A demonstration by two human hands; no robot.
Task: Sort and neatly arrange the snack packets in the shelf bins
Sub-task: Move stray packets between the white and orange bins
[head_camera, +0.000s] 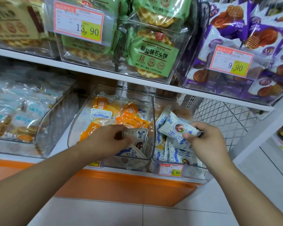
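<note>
Your right hand (207, 137) pinches one blue-and-white packet (178, 128) between thumb and fingers, holding it just above the right bin (193, 172), the clear one with the 29.90 price tag (170, 170) on its near wall. Your left hand (108, 139) reaches into the near right corner of the middle bin (75, 128), its fingers curled round the edge of another blue-and-white packet (137, 133) lying there.

Judging by how things lie, the sorting is partway through. The right bin already holds a stack of blue-and-white packets, several standing on edge along its near wall, though they lean at different angles and are not yet tidy. The middle bin is still mixed: orange packets (131, 118) fill its far and left parts, while a few blue-and-white ones remain among them, one far back near the orange pile and two or three in the near right corner under your left hand.

What looks left for you: move the remaining blue-and-white strays across to the right bin, then straighten both piles so the packets face one way. The orange packets also lie jumbled and overlapping, so they need squaring up too. The bin of pale blue packets (23, 111) to the left is too blurred to judge.
</note>
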